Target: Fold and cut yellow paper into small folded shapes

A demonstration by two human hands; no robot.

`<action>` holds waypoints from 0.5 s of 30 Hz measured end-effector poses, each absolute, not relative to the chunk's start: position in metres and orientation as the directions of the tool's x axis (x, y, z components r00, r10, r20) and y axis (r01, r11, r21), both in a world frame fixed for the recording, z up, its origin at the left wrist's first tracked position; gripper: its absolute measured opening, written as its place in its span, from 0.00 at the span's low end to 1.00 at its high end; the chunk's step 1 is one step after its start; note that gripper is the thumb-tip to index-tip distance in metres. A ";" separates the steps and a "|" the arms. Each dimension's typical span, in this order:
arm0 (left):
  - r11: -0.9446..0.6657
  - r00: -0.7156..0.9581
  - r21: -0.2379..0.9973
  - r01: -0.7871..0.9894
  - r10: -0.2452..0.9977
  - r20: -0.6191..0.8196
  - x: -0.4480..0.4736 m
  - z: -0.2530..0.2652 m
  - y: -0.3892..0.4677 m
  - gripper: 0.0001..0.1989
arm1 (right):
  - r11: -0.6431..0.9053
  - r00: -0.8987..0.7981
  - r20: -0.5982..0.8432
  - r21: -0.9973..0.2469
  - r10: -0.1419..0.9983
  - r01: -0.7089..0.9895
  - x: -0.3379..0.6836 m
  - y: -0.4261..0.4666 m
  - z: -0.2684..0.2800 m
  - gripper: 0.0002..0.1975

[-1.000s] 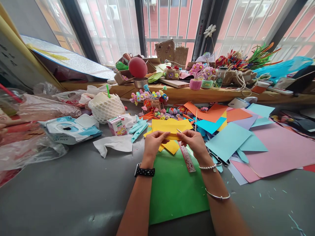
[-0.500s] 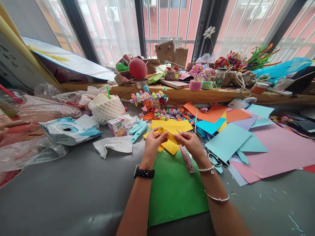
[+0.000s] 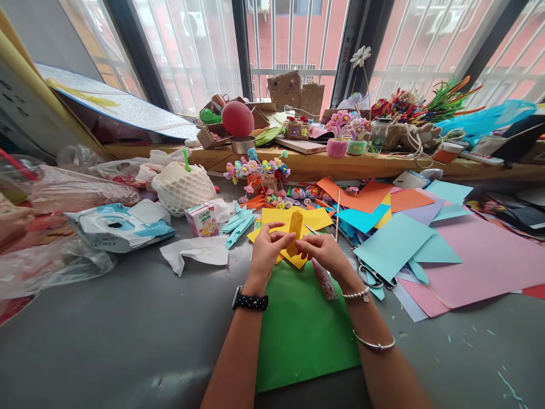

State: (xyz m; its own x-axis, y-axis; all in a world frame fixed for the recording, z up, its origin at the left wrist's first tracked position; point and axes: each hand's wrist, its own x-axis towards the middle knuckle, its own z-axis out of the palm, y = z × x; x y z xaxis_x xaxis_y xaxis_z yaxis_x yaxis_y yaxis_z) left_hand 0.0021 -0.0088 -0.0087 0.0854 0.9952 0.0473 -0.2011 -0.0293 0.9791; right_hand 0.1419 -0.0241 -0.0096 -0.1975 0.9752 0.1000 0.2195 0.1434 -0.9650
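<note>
Between my two hands stands a folded strip of yellow paper (image 3: 295,226), held upright above the table. My left hand (image 3: 269,249) pinches its lower left side between thumb and fingers. From the right, my right hand (image 3: 324,251) grips the strip's lower end with its fingertips. Behind and below lie flat yellow paper sheets (image 3: 272,216), partly covered by the hands. A green paper sheet (image 3: 306,329) lies under my wrists. Close to my right hand is a patterned ruler-like strip (image 3: 324,279), partly hidden by the hand.
At right, scissors (image 3: 374,278) lie beside light blue paper (image 3: 394,241) and a large pink sheet (image 3: 494,261). To the left are a wet-wipes pack (image 3: 121,227), a tissue (image 3: 198,253) and a small box (image 3: 201,220). Another person's hand (image 3: 12,218) shows at far left.
The folded yellow strip has turned from lying sideways between my hands to standing upright. My left hand has shifted slightly right and down, and my right-hand fingers have moved to its lower end.
</note>
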 end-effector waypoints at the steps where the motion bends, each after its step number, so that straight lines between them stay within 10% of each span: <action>1: -0.038 0.093 0.982 -0.186 0.994 0.056 0.002 -0.009 -0.009 0.21 | 0.135 -0.198 0.089 -0.963 0.976 0.232 0.143 -0.024 -0.009 0.15; 15: -0.059 0.235 0.990 -0.126 0.968 0.087 0.005 -0.015 -0.008 0.19 | 0.151 0.075 0.151 -0.989 0.986 0.010 0.145 -0.023 -0.010 0.12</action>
